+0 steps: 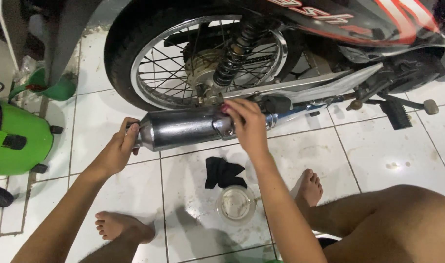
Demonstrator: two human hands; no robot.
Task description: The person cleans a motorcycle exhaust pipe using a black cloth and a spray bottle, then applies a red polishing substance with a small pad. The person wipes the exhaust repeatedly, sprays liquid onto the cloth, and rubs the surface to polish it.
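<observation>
Holding the chrome exhaust muffler [183, 127] of the motorcycle, I have it low beside the rear wheel [193, 58], lying level across the middle of the scene just above the white floor tiles [388, 151]. My left hand [119, 148] is wrapped around its tail end on the left, fingers curled over the rim and gripping it. My right hand [247, 124] sits on the muffler's right end, where it meets the bracket near the wheel axle; its fingertips are pinched on something small there, but I cannot make out whether it is a bolt, a nut or only the metal itself.

As I judge it, I am at the mounting point: one hand steadies the pipe while the other works the fastening. The next move calls for a steady left grip so the muffler does not sag or twist, and for fine fingertip work on the right, close under the black shock spring [234, 53] and the swing arm.

Nearer to me, a black rag [222, 171] lies on the tiles, touching a small clear round container [236, 204] just in front of it. My bare feet rest either side. At the far left stands a green machine [18, 141], and the footpeg [397, 114] sticks out at the right.
</observation>
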